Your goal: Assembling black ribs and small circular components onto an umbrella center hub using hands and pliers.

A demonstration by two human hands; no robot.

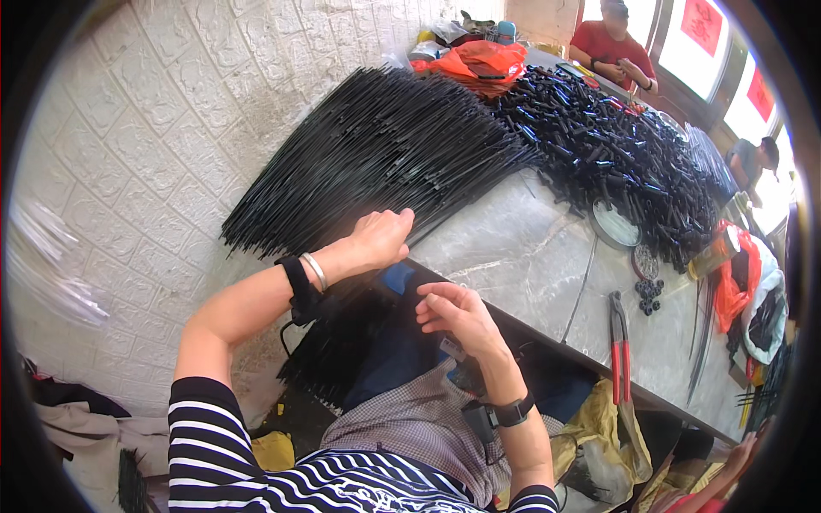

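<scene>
A large fanned heap of thin black rods [368, 154] lies on the grey marble-patterned table, against the wall. At its near right edge is my left hand [380, 239], its fingers bent and closed; what they hold, if anything, is hidden. My right hand [462, 318] hovers just off the table's front edge, palm turned inward, fingers loosely curled and apart, with nothing visible in them. More dark rods [329, 350] stand below the table edge by my lap. Beyond the rods spreads a big pile of short black tubular parts [607, 145].
Red-handled cutters [619, 350] lie across the table's front edge. A round dish [616, 224], small black round parts [649, 295] and red and white plastic bags [753, 286] are at the right. One person [614, 47] sits at the far end, another [753, 162] farther right.
</scene>
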